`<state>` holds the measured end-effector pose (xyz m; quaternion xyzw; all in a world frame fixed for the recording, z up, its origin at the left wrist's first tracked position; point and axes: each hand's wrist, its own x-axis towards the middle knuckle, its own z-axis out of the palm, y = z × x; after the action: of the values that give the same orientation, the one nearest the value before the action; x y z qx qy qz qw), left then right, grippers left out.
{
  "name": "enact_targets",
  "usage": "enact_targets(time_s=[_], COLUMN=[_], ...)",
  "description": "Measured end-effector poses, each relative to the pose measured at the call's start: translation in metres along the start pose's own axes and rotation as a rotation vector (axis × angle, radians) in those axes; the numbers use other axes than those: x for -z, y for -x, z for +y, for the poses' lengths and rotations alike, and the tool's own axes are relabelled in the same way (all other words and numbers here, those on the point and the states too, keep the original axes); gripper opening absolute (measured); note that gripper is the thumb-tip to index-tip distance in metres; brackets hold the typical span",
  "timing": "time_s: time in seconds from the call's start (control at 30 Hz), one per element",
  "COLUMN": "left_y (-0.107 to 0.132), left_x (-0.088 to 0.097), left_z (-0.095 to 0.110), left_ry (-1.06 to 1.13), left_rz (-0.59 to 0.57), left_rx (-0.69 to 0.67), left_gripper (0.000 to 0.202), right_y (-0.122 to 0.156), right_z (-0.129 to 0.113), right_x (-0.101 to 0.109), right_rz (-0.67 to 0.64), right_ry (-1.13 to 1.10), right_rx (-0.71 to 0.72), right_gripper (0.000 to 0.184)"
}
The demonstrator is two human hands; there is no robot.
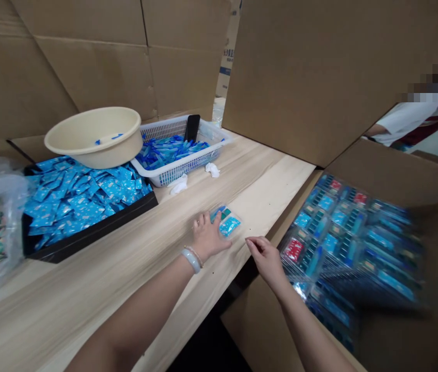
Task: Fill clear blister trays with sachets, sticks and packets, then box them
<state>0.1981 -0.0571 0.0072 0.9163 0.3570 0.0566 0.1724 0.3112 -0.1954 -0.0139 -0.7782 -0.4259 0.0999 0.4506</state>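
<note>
My left hand lies flat and spread on the wooden table, fingertips touching a clear packet of blue sachets. My right hand hovers just beside it at the table edge, fingers loosely curled, holding nothing. To its right is a cardboard box stacked with similar packets. Beyond my left hand are a black tray, a beige basin and a white basket.

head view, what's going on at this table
A person's left hand rests on a small clear packet of blue and teal sachets on the light wooden table. Their right hand hovers empty by the table edge, next to a cardboard box full of similar packets. A black tray of blue sachets sits further left.
</note>
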Motion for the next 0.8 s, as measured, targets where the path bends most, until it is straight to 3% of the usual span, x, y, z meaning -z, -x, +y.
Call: enact_targets(time_s=[0.27,0.47,0.57,0.67,0.8], left_y=[-0.017,-0.020,-0.019,-0.024,-0.030], left_x=[0.001,-0.020,-0.025,-0.015,0.008], left_z=[0.004,0.004,0.002,-0.015,-0.060], left_ry=[-0.063,-0.072,-0.007,0.165,0.448], left_rz=[0.085,-0.049,-0.053,0.003,0.186], left_rx=[-0.006,0.031,0.018,0.038,0.253], left_gripper=[0.090,0.096,0.101,0.097,0.057], right_y=[-0.018,-0.022,-0.035,-0.049,-0.042], right_z=[0.001,0.009,0.010,0.004,-0.007], right_x=[-0.007,-0.013,-0.020,-0.025,-0.028], right_rz=[-0.012,0.004,0.045,0.011,0.144], right_ry=[-0.010,0.056,0.203,0.329,0.256], right_rx=[0.030,0.057,0.121,0.164,0.081], right_gripper=[0.024,0.026,0.032,0.037,0.040])
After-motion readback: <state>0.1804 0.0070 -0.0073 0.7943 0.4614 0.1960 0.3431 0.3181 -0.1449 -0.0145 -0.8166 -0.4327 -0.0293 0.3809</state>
